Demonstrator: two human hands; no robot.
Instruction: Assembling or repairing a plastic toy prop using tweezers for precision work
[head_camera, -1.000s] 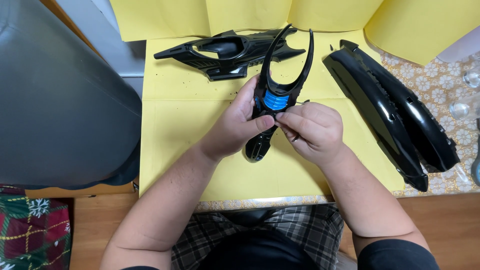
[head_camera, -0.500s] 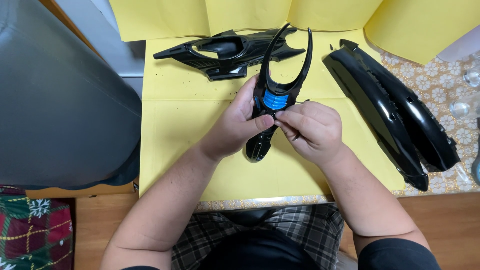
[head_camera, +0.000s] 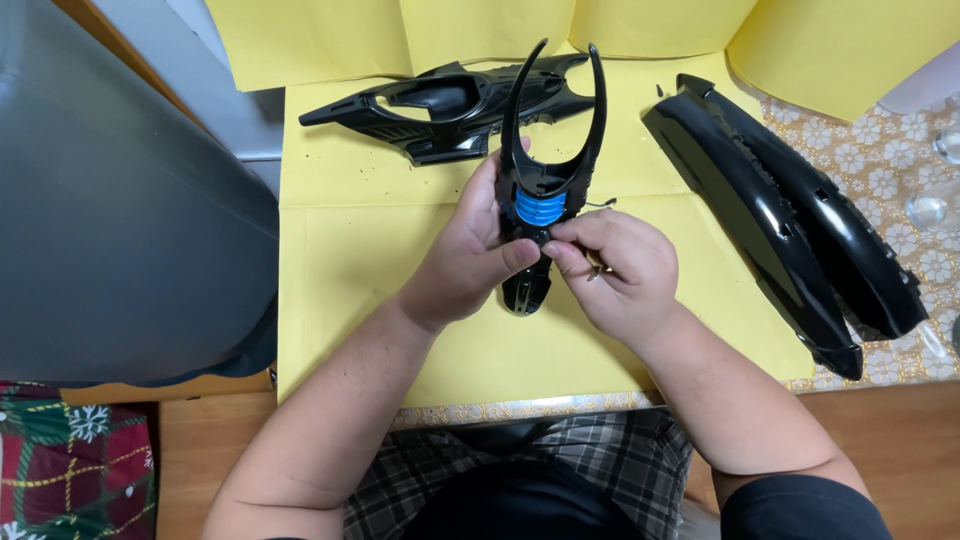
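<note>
1. I see my left hand (head_camera: 462, 262) gripping a glossy black forked part (head_camera: 548, 180) with 2 curved prongs, above the yellow sheet (head_camera: 340, 290).
2. My right hand (head_camera: 618, 270) pinches its blue ribbed patch (head_camera: 538, 208), fingers closed.
3. 2 long black shells (head_camera: 790, 220) lie right.

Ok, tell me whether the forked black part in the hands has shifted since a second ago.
No. The forked black part sits as before, its prongs overlapping the flat black panel behind, gripped by the left hand and right hand.
</note>
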